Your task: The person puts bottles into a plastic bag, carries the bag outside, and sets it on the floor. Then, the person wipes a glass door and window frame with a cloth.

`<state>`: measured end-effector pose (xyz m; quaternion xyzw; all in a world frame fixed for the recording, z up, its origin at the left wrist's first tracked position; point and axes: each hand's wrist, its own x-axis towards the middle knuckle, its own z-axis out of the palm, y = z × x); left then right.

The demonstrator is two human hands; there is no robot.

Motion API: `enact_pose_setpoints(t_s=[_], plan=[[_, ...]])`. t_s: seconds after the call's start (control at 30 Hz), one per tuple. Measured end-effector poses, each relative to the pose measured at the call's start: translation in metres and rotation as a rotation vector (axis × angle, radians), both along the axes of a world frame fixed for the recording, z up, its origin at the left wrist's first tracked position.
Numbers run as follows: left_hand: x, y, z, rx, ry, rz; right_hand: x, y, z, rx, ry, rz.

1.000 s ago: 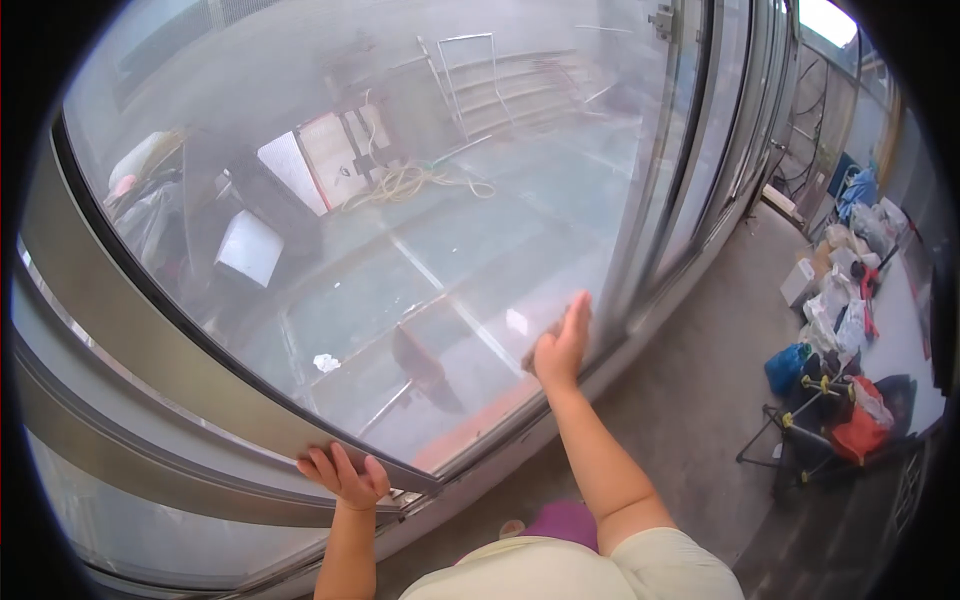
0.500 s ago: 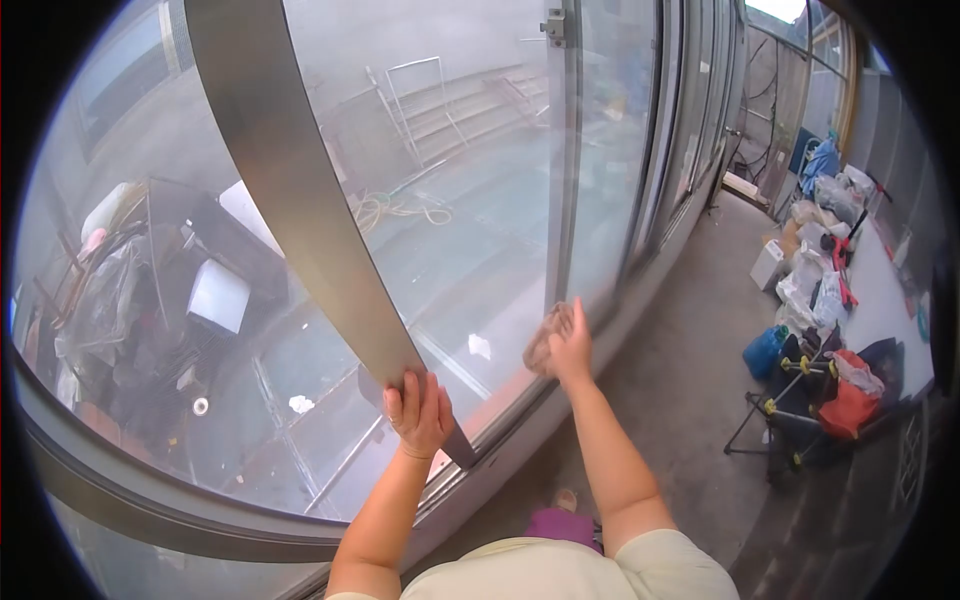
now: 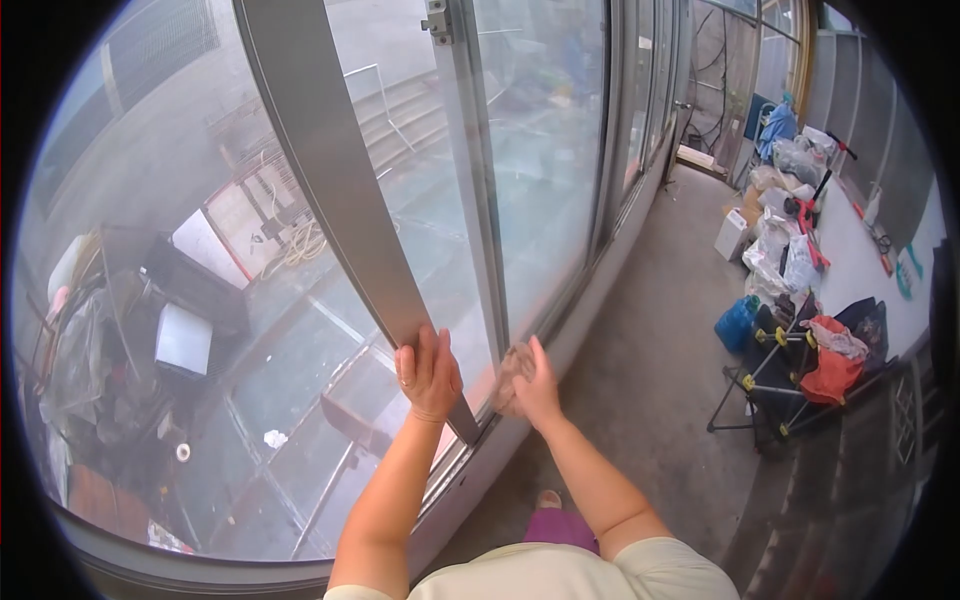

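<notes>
My left hand [image 3: 431,376] lies with stretched fingers against the lower part of a wide grey metal window upright [image 3: 345,190]. To its right, my right hand [image 3: 538,390] is closed round a crumpled brownish cloth [image 3: 512,378], with the thumb pointing up. The cloth is low beside the foot of a narrower window upright [image 3: 474,190]; whether it touches the frame or glass I cannot tell. A small metal latch [image 3: 437,22] sits high on that narrower upright. Below both hands runs the window's bottom track [image 3: 445,470].
Beyond the window are a dark heap with plastic sheeting [image 3: 100,350], a white box [image 3: 184,338] and coiled hose [image 3: 300,248]. On my right, a concrete walkway [image 3: 640,330] runs past a folding frame with yellow joints [image 3: 748,382], a blue bag [image 3: 737,322] and several plastic bags [image 3: 775,250].
The view has shifted, and the gap between the two uprights looks narrower. My right hand, with the cloth, is closer to my left hand, which stays on the wide upright.
</notes>
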<state>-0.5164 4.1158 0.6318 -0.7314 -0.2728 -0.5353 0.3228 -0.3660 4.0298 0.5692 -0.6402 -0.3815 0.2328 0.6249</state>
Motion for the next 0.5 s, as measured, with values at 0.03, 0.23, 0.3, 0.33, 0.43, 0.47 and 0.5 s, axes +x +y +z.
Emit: enact_pose_setpoints(t_s=[0.03, 0.23, 0.3, 0.33, 0.43, 0.47, 0.5], plan=[[0.008, 0.004, -0.002, -0.007, -0.005, -0.002, -0.001, 0.002, -0.004, 0.017, 0.022, 0.011], [0.056, 0.023, 0.002, -0.019, 0.01, 0.013, 0.007, -0.014, -0.006, -0.048, 0.023, -0.005], [0.069, 0.028, 0.004, 0.001, 0.03, 0.05, 0.011, -0.022, -0.012, -0.053, 0.031, -0.019], [0.075, 0.03, 0.004, 0.003, 0.015, 0.033, 0.013, -0.026, -0.016, -0.049, 0.03, -0.026], [0.088, 0.037, 0.005, 0.011, -0.003, 0.008, 0.017, -0.036, -0.026, -0.073, -0.035, -0.06], [0.091, 0.039, 0.005, 0.018, 0.008, 0.014, 0.016, -0.04, -0.027, -0.085, -0.067, -0.073], [0.091, 0.038, 0.006, 0.027, 0.019, 0.02, 0.014, -0.045, -0.025, -0.09, -0.065, -0.072]])
